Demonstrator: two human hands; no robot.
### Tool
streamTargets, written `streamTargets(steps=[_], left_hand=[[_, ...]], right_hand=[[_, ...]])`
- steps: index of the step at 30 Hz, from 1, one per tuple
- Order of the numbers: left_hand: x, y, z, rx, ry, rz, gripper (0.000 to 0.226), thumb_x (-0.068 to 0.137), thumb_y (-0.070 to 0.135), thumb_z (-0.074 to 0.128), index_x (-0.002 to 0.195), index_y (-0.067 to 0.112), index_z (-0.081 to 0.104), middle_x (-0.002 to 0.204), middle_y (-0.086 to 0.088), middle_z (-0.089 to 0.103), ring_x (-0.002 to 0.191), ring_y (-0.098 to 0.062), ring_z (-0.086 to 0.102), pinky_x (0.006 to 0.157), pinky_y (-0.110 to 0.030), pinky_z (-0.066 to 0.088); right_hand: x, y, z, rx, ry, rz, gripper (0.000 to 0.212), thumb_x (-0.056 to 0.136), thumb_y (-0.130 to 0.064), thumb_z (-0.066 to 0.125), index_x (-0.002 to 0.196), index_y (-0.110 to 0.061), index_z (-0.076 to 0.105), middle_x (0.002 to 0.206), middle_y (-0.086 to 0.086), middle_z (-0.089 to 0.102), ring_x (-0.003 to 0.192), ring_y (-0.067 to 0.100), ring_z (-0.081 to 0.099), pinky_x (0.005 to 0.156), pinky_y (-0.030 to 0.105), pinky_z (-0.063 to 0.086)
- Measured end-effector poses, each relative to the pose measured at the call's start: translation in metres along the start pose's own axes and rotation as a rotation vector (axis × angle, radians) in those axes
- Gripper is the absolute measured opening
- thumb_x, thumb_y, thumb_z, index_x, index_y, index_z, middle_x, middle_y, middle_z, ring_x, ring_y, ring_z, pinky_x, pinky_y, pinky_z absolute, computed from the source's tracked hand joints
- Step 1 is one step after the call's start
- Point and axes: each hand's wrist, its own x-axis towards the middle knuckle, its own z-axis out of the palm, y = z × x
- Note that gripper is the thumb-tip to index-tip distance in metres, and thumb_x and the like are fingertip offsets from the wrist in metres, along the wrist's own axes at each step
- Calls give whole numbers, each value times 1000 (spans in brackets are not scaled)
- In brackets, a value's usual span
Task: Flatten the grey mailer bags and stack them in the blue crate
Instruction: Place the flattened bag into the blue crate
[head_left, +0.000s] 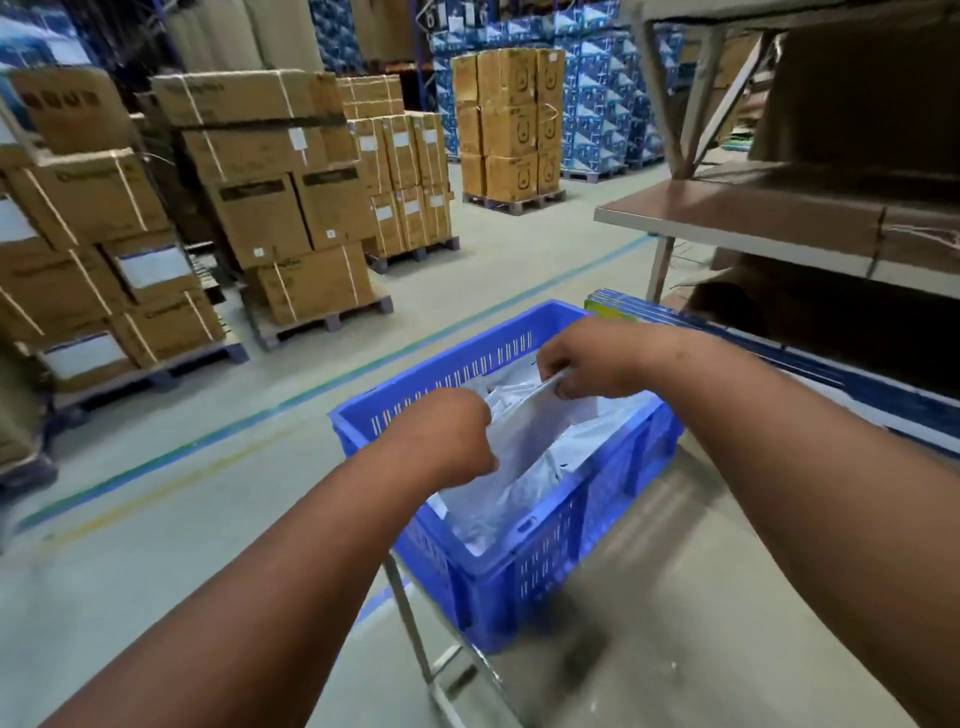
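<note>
A blue slotted crate (540, 551) sits on a table in front of me. Inside lie several pale grey mailer bags. My left hand (447, 436) and my right hand (597, 358) both pinch the upper edge of one grey mailer bag (524, 441), one at each end. The bag hangs from that edge down into the crate over the others. My fingers are curled around the edge; the fingertips are partly hidden by the plastic.
The crate rests on a brown table (649, 613) with a metal frame. A metal shelf rack (753, 218) holding flat cardboard stands to the right. Pallets of strapped cardboard boxes (270, 208) line the floor to the left and ahead.
</note>
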Motion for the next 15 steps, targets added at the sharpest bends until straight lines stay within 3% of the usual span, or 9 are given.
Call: streamTargets(steps=[3, 5, 7, 10, 13, 15], left_hand=[[8, -11, 16, -32, -152, 8, 31, 86, 40, 81, 82, 16, 61, 76, 0, 54, 76, -25, 58, 51, -29, 35], [15, -16, 27, -51, -258, 22, 31, 85, 38, 84, 84, 15, 64, 77, -2, 57, 77, -27, 61, 58, -30, 43], [22, -18, 38, -37, -321, 45, 30, 84, 38, 86, 87, 15, 66, 77, -3, 57, 80, -29, 63, 66, -34, 47], [31, -17, 50, 6, -381, 56, 35, 85, 38, 87, 79, 14, 62, 75, -1, 57, 80, -28, 61, 73, -37, 53], [37, -19, 61, 60, -428, 75, 36, 86, 31, 85, 70, 16, 57, 73, 0, 57, 77, -26, 59, 76, -40, 55], [39, -21, 64, 76, -440, 80, 32, 86, 25, 83, 71, 17, 56, 75, -1, 57, 77, -26, 59, 73, -38, 52]], right_hand=[[32, -2, 21, 0, -153, -22, 10, 93, -27, 69, 97, -36, 69, 87, -12, 62, 85, 16, 58, 60, 26, 38], [49, 0, 39, 3, -257, -6, 14, 94, -30, 71, 106, -37, 70, 87, -15, 62, 83, 15, 59, 61, 25, 41], [63, 3, 59, 21, -349, 34, 10, 92, -31, 73, 94, -40, 67, 79, -14, 63, 71, 12, 60, 63, 31, 50], [79, 8, 87, 65, -470, 94, 22, 87, -28, 76, 73, -41, 65, 65, -13, 61, 63, 15, 63, 71, 41, 60], [88, 5, 110, 89, -533, 92, 34, 86, -21, 75, 61, -41, 65, 59, -10, 56, 57, 16, 57, 54, 29, 48], [93, 2, 124, 85, -554, 84, 37, 87, -20, 74, 59, -41, 63, 60, -4, 54, 54, 18, 51, 52, 27, 43]])
